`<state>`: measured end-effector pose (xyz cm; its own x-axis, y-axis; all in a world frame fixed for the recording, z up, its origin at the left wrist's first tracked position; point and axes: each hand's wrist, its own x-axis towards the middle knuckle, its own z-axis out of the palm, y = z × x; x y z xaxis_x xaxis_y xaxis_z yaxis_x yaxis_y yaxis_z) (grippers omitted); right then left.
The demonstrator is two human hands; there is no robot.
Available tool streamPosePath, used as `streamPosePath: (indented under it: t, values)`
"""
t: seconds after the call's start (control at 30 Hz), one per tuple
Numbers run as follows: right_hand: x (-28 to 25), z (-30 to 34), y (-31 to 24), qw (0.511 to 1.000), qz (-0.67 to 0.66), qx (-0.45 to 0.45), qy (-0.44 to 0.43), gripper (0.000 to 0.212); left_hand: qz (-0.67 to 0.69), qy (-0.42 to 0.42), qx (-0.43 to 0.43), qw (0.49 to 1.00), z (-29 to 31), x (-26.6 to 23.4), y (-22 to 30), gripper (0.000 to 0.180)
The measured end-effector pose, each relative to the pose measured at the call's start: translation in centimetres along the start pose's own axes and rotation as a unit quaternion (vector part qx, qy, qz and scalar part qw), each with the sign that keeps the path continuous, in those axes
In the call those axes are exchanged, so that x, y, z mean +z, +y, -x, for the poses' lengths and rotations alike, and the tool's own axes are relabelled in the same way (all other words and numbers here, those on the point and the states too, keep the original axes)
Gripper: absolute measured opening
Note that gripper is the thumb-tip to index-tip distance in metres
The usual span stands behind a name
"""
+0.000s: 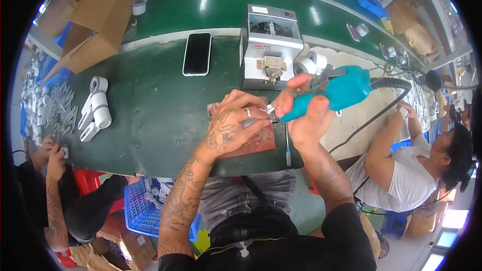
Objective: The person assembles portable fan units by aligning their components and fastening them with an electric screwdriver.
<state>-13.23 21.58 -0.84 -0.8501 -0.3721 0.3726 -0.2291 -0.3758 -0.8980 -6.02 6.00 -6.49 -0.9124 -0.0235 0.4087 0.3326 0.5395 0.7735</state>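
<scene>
My right hand [310,123] is wrapped round a teal electric screwdriver [334,94], which lies nearly level and points left. Its tip meets a small white part [269,109] that my left hand [228,125] pinches between bent fingers. Most of that part is hidden by the fingers, so its kind cannot be made out. Both hands work above a worn red pad [261,143] on the green bench. Just right of the pad lies a thin screwdriver with a blue handle [288,155].
Beyond my hands stands a grey machine [273,45], with a phone [197,54] left of it. White handheld devices [100,103] lie on the left bench. A black cable [361,125] curves at right. Co-workers sit on both sides; a blue basket [138,211] stands below.
</scene>
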Motion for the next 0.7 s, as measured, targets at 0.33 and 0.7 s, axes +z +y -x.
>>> streamPosePath:
  t: [0.33, 0.7]
  values:
    - [0.8, 0.3, -0.4, 1.000, -0.013, -0.012, 0.023, 0.086, 0.038, 0.015, -0.008, 0.999, 0.2, -0.4, -0.1, 0.010]
    - [1.3, 0.3, -0.5, 0.998, -0.036, -0.025, 0.037, 0.086, 0.077, 0.040, -0.010, 0.996, 0.3, -0.8, 0.0, 0.012]
